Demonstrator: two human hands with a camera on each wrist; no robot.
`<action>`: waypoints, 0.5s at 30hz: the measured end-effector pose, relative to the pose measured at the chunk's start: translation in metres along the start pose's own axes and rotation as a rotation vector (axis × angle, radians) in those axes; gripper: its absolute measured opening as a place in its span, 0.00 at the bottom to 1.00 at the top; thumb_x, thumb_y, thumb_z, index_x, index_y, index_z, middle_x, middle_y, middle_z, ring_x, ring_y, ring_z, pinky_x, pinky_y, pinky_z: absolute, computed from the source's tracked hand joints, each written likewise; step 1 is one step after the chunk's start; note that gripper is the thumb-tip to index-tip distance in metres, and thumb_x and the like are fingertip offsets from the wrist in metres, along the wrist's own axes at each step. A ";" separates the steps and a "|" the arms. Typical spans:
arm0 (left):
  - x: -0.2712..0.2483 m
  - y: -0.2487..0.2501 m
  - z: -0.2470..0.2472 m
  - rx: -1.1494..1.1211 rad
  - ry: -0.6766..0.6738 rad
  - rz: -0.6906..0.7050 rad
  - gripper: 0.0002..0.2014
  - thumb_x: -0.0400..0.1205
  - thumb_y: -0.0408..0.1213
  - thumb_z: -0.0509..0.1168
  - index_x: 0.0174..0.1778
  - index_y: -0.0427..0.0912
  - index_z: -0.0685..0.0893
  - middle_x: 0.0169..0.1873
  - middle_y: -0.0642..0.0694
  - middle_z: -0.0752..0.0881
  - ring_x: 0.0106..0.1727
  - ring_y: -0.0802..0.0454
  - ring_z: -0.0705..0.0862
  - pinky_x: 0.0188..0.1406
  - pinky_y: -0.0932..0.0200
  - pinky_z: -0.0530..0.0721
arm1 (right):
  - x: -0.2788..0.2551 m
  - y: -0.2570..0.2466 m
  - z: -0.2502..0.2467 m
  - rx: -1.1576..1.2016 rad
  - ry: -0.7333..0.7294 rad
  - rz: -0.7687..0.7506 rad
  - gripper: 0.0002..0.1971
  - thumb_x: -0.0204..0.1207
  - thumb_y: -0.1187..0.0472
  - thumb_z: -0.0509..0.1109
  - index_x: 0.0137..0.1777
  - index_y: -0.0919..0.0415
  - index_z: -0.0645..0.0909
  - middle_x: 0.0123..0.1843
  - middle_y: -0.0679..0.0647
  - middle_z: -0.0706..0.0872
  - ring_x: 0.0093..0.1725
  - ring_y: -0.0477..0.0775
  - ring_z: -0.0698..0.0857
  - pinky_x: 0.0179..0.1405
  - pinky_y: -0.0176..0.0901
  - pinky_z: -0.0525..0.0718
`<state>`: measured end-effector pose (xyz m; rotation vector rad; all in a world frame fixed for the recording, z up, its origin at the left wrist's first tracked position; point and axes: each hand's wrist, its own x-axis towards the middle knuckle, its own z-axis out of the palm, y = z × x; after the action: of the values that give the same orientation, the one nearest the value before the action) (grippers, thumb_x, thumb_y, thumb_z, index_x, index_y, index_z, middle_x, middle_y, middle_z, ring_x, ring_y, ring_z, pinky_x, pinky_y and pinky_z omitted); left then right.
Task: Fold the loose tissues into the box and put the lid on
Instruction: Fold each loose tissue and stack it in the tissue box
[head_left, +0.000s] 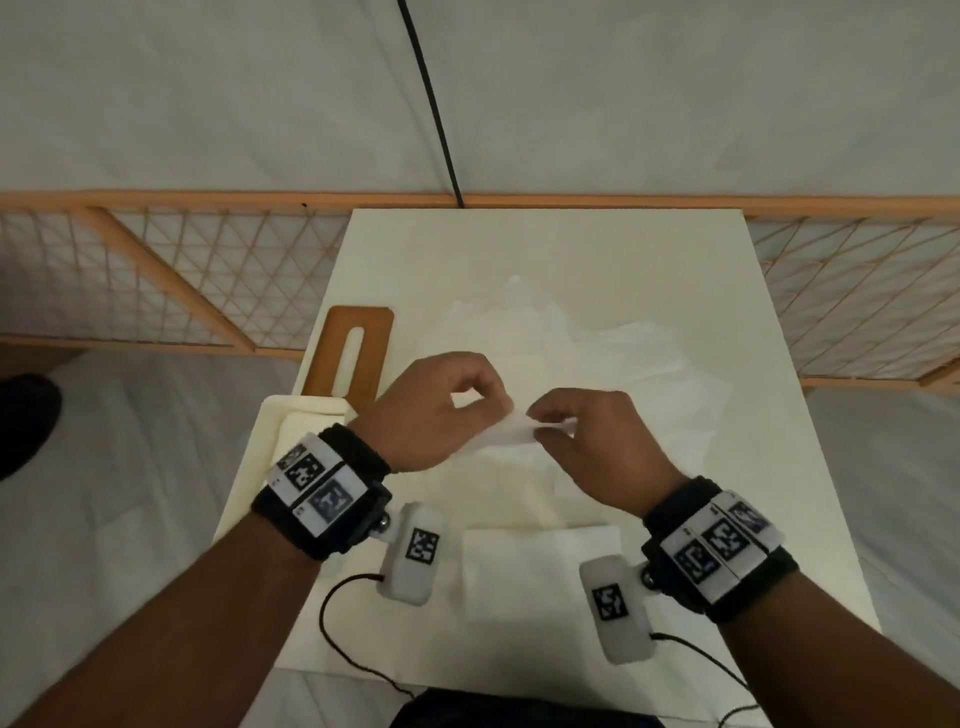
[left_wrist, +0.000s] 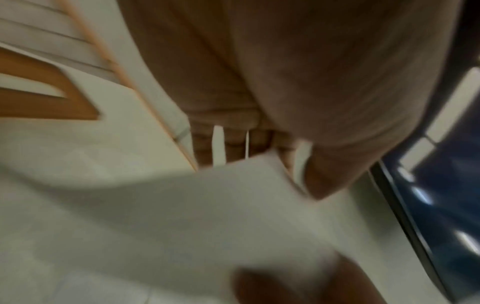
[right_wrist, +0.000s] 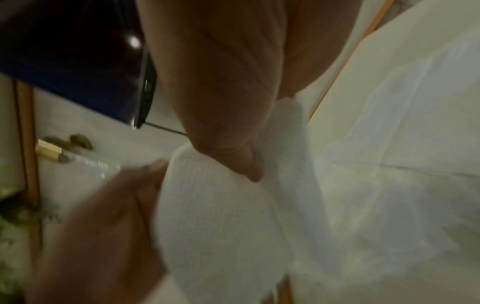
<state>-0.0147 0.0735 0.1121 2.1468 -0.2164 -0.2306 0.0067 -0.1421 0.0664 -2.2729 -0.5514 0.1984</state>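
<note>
At nine o'clock the wooden lid (head_left: 353, 358) lies beyond the cream box (head_left: 291, 415), then the left hand (head_left: 431, 410) and right hand (head_left: 587, 441) each pinch one tissue (head_left: 506, 434) between them above the table (head_left: 779, 467), loose tissues (head_left: 597, 353) at twelve.

White tissue (head_left: 501, 434) pinched between fingers (head_left: 550, 415)

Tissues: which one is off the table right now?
The tissue stretched between the left hand and right hand, pinched at both ends. The folded tissue near the front edge and the loose tissues farther back lie on the table.
</note>
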 end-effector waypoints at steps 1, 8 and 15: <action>-0.008 -0.013 -0.009 -0.177 0.089 -0.064 0.14 0.77 0.53 0.69 0.53 0.50 0.86 0.52 0.53 0.89 0.59 0.56 0.85 0.62 0.62 0.79 | 0.000 -0.006 -0.010 0.106 -0.041 0.091 0.09 0.73 0.69 0.77 0.44 0.52 0.88 0.43 0.45 0.92 0.42 0.34 0.86 0.44 0.27 0.81; -0.063 -0.072 0.028 -0.891 0.096 -0.329 0.47 0.58 0.40 0.89 0.72 0.50 0.74 0.63 0.49 0.87 0.65 0.47 0.86 0.51 0.58 0.86 | -0.016 -0.020 -0.047 0.857 -0.033 0.429 0.11 0.77 0.71 0.72 0.58 0.71 0.87 0.57 0.71 0.89 0.57 0.70 0.90 0.58 0.66 0.86; -0.062 -0.043 0.027 -0.747 0.310 -0.229 0.11 0.82 0.32 0.69 0.58 0.43 0.90 0.58 0.40 0.90 0.63 0.41 0.88 0.67 0.38 0.83 | -0.032 -0.001 -0.030 0.897 0.033 0.414 0.10 0.78 0.73 0.71 0.57 0.70 0.88 0.56 0.70 0.91 0.57 0.76 0.88 0.58 0.65 0.85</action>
<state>-0.0787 0.0901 0.0669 1.4295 0.2647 -0.0830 -0.0131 -0.1753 0.0873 -1.4718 0.0584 0.4979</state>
